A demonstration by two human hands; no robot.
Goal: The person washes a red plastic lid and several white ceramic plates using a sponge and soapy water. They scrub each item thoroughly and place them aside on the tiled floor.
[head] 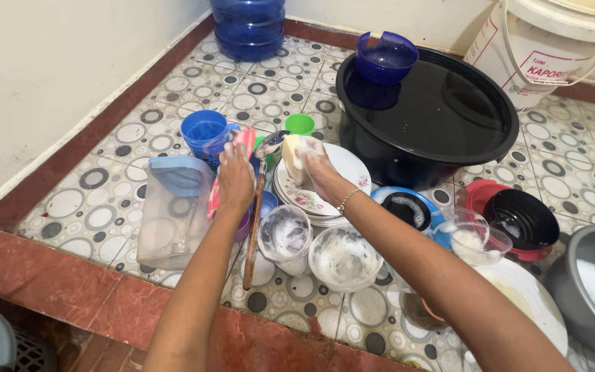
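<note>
Yellow foam shows at the centre of the frame, where our right hand [315, 165] is closed around a soapy yellow sponge [290, 157], pressing it against the head of a long wooden-handled ladle [256, 213] just above a stack of white floral plates [325, 186]. Our left hand [234, 180], just left of centre, is curled around the ladle's upper handle together with a red-pink plastic utensil [242, 141]; the wooden handle runs down toward the lower middle of the frame. Below the hands, two sudsy glass bowls [342, 258] sit on the circle-patterned tiled floor [91, 207]. To the left stands a clear plastic jug with a pale blue lid [173, 213], with a blue plastic cup [204, 134] above it and a small green cup [300, 124] near the centre top. A big black basin of water [435, 117] fills the upper right, a dark blue scoop [385, 58] resting on its rim, and a white plastic bucket [545, 55] stands in the upper right corner.
</note>
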